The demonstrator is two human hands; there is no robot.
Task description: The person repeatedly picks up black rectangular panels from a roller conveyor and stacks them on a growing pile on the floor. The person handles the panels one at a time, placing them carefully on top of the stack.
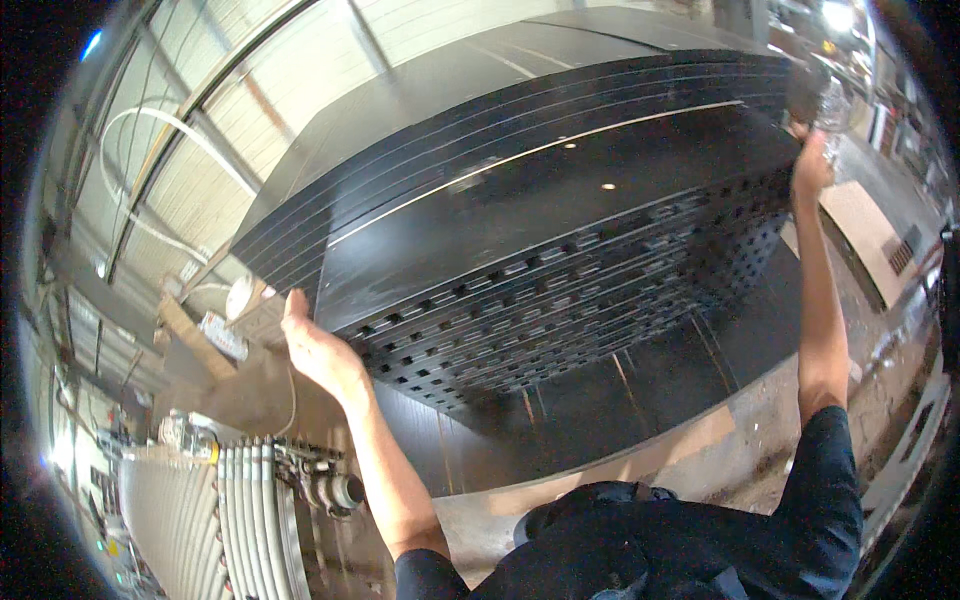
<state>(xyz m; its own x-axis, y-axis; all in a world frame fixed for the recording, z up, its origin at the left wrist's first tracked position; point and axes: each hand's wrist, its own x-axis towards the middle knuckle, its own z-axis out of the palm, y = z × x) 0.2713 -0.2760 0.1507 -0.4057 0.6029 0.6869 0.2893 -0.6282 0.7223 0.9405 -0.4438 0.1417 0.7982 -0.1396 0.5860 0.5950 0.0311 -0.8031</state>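
Now left hand (pixel 325 352), right hand (pixel 811 172) flanking black panels (pixel 520 205)

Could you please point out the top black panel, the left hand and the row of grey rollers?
Top black panel (pixel 545 207): head view, middle of its upper face.
Left hand (pixel 328 358): head view, middle of the hand.
Grey rollers (pixel 252 510): head view, on a roller midway along the row.

Long, rectangular, glossy black panel (pixel 500 215), pale line along its far edge, two small pale spots on its face, resting there atop a stack of black, square-notched panels (pixel 560 300)
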